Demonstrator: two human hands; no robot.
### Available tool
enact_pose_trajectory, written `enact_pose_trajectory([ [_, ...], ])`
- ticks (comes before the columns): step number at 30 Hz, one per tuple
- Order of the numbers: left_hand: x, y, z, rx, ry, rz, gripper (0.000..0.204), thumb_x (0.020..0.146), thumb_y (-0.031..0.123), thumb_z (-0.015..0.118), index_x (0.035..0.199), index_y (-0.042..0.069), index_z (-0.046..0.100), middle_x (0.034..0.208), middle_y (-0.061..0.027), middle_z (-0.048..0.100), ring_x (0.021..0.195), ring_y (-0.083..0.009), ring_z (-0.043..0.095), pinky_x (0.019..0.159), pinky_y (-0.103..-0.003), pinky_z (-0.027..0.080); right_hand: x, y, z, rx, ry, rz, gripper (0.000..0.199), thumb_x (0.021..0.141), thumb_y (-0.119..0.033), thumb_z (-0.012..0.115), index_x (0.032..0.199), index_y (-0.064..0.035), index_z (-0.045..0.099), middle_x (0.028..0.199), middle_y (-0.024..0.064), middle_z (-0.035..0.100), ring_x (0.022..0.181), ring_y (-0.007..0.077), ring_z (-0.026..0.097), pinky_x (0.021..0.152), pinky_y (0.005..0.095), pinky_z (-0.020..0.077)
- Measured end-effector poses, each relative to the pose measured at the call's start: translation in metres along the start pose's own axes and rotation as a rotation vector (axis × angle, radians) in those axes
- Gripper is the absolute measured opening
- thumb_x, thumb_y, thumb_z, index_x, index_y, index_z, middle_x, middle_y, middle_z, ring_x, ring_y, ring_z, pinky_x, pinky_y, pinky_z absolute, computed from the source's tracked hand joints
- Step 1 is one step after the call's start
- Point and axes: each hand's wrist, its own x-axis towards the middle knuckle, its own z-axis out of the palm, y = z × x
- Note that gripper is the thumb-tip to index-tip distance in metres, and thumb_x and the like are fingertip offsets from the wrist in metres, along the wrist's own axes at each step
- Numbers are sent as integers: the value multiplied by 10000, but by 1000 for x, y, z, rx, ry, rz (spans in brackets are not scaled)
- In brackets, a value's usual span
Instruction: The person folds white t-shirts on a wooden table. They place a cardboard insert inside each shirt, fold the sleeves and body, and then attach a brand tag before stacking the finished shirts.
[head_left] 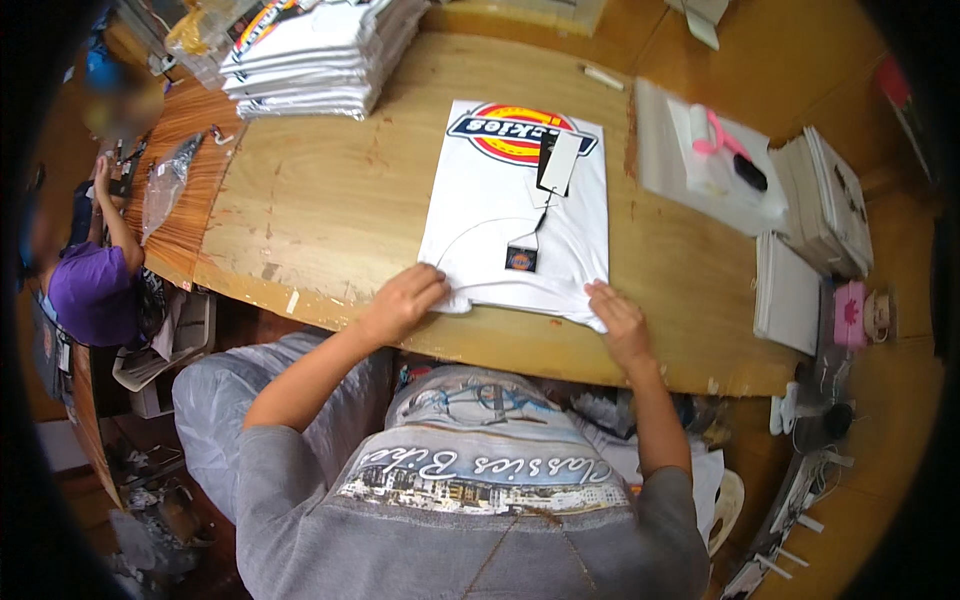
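A folded white T-shirt [490,200] with a round red, yellow and blue print lies flat on the wooden table [330,200]. A black and white hang tag [557,163] rests on the shirt, and a small dark tag [520,259] hangs near its collar. My left hand [403,300] grips the shirt's near left corner. My right hand [620,318] presses on the near right corner, fingers curled over the fabric edge.
A tall stack of folded white shirts [310,60] stands at the far left. Clear plastic bags [705,165] lie to the right, with flat white card stacks [815,215] beyond. Another person in a purple top [95,285] works at the left table end.
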Motion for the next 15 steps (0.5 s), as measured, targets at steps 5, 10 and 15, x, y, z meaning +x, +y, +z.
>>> enact_pose_trajectory([
  [5,-26,8,18,9,-25,34,311,603,74,605,897,5,531,919,-130,507,923,-282,484,788,-372,413,-33,-28,3,-63,-118,74,240,689,4,492,903,-48,589,1128,118,495,1065,268,460,876,368,376],
  [10,-31,20,-7,-6,-207,21,328,632,92,577,951,29,532,956,-120,512,960,-267,474,843,-389,372,-27,-24,-18,-43,-218,29,273,712,7,446,936,-59,587,1056,93,539,1007,243,495,846,341,396],
  [15,6,33,4,-105,-97,-75,373,684,124,554,1045,54,494,1020,-106,487,1043,-264,426,913,-398,309,24,15,-6,424,58,628,262,769,-32,438,1015,-27,531,775,112,596,686,239,580,640,304,461],
])
